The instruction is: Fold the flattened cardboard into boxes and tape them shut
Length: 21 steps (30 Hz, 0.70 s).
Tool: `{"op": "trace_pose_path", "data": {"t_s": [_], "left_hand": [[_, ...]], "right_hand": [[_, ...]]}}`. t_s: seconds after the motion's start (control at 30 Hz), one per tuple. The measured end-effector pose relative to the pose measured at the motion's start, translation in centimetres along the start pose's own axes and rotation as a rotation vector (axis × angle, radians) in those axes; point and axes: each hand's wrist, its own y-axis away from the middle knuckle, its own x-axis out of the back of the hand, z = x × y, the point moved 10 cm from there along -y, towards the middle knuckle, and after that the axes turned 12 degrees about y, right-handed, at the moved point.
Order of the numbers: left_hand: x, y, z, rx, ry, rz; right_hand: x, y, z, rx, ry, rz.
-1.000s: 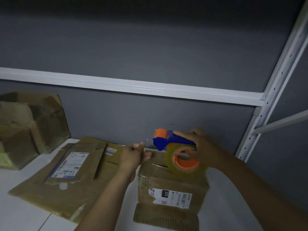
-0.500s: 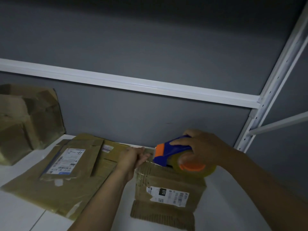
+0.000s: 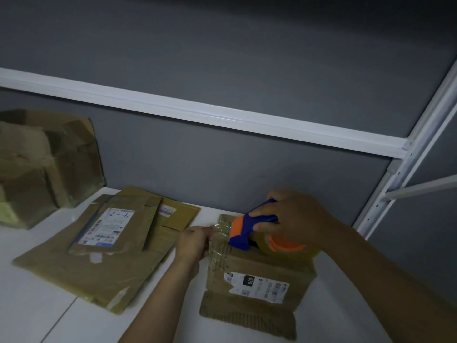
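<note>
Dim light at the packing station: my right grip [image 3: 296, 219] is clenched around the blue-and-orange tape dispenser [image 3: 247, 231]. Its nose is set on top of a small folded box [image 3: 247, 267] that stands on the white table [image 3: 37, 305], near and middle in the scene. My left grip [image 3: 194, 243] pinches the free end of the clear tape [image 3: 218, 241] at the box's left edge, where the strip bends over the corner and down the side. The roll [image 3: 304, 253] sits under my right palm, over the right part of the box top. Flattened cardboard [image 3: 74, 268] lies stacked just left of my left forearm. More boxes [image 3: 49, 164] are heaped at the far left against the grey wall.

The seal looks barely begun, and several things could spoil it. If my left pinch slips as the dispenser pulls right, the tape end may lift and cling to itself or to my fingers. The box seems light, with little besides that pinch steadying it, so the drag could slide or tip it rightward. Pressing down hard might cave the top flaps inward. The dispenser hides the seam from me, so the strip could wander off it. A corrugated flap lies loose at the box's near foot and could snag.
</note>
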Motion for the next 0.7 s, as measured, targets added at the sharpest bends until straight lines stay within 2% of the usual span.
{"op": "trace_pose_path", "data": {"t_s": [0.07,0.17,0.23,0.27,0.3,0.37,0.4,0.57,0.67,0.7], "left_hand": [[0.1,0.0,0.6,-0.054,-0.104,0.013],[-0.2,0.3,1.8,-0.105,-0.409,0.008],[-0.6,0.8,3.8,-0.325,-0.649,0.032],[-1.4,1.3,4.4,-0.433,-0.688,-0.015],[-2.6,2.1,4.3,-0.476,-0.661,-0.139],[-4.7,3.3,2.5,-0.421,-0.607,-0.396],[-5.3,3.7,1.8,-0.378,-0.621,-0.464],[-5.3,3.0,1.1,-0.269,-0.875,-0.517],[-6.4,2.9,2.0,-0.444,-1.242,-0.488],[-6.7,2.9,2.1,-0.485,-1.29,-0.502]], "right_hand": [[-0.1,-0.1,0.1,-0.008,-0.002,0.009],[-0.2,-0.1,-0.3,0.008,0.028,0.012],[0.1,-0.2,-0.6,0.018,0.016,0.011],[0.4,-0.2,-0.6,0.017,-0.007,0.012],[0.6,-0.2,-0.5,0.015,-0.029,0.011],[0.8,-0.1,-0.2,0.021,-0.056,-0.001],[0.8,-0.1,0.1,0.024,-0.078,-0.012],[0.6,-0.4,1.6,0.033,-0.251,-0.043],[0.2,-0.8,1.0,0.101,-0.173,-0.096],[0.1,-0.9,0.6,0.127,-0.127,-0.108]]}}
